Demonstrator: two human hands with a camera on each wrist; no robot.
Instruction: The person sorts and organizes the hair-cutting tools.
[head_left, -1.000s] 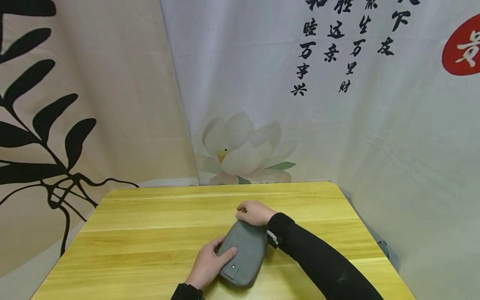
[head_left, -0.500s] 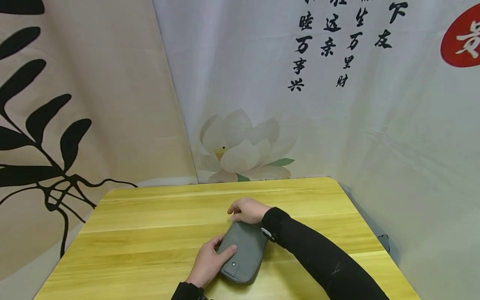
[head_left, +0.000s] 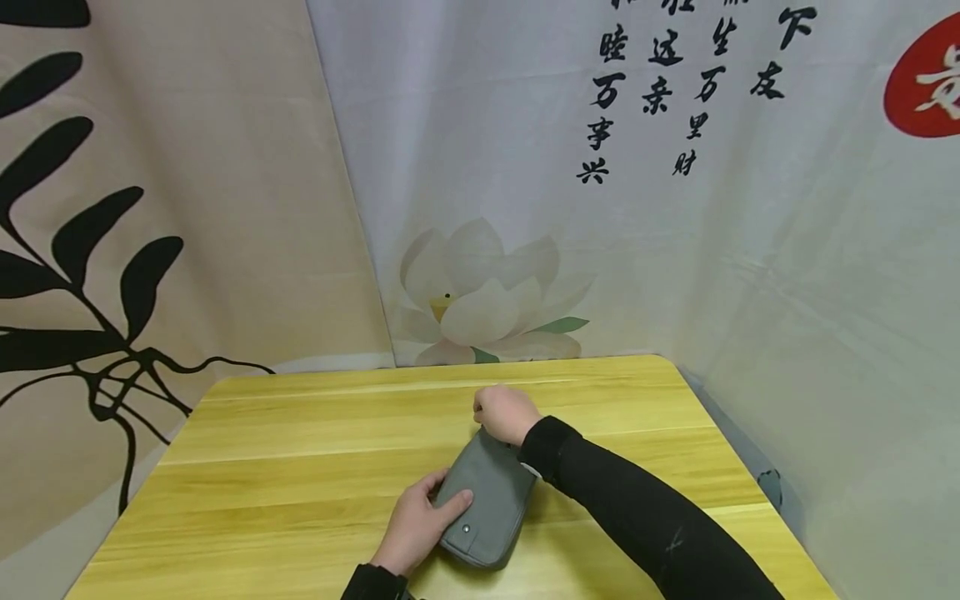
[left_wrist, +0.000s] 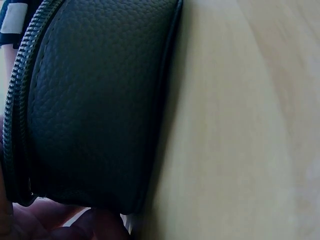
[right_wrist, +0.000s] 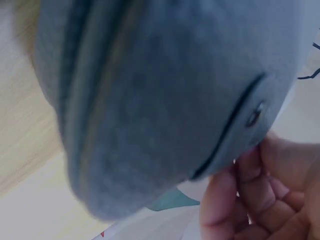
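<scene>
A grey zippered pouch [head_left: 491, 500] of leather-like material, with a small metal snap, lies slantwise on the table. My left hand [head_left: 418, 517] grips its near left side, thumb on top; its fingers [left_wrist: 102, 225] show beneath the pouch [left_wrist: 95, 100] in the left wrist view. Zipper teeth [left_wrist: 17, 100] run along the pouch's side there. At the far end, my right hand [head_left: 507, 414] has its fingers curled at the pouch's edge. In the right wrist view, thumb and fingers [right_wrist: 290, 165] pinch at the edge by the snap tab [right_wrist: 235, 125]; what lies between the fingertips is hidden.
The yellow wood-grain table [head_left: 300, 467] extends around the pouch. Behind it hangs a pale cloth backdrop [head_left: 465, 150] with a lotus, dark leaves and written characters. More pale cloth [head_left: 847, 333] hangs along the right side.
My right hand has shifted about the pouch's far end, first left, then back right and farther away, its fingers curling tighter. The left hand keeps its grip. The head view has tilted slightly.
</scene>
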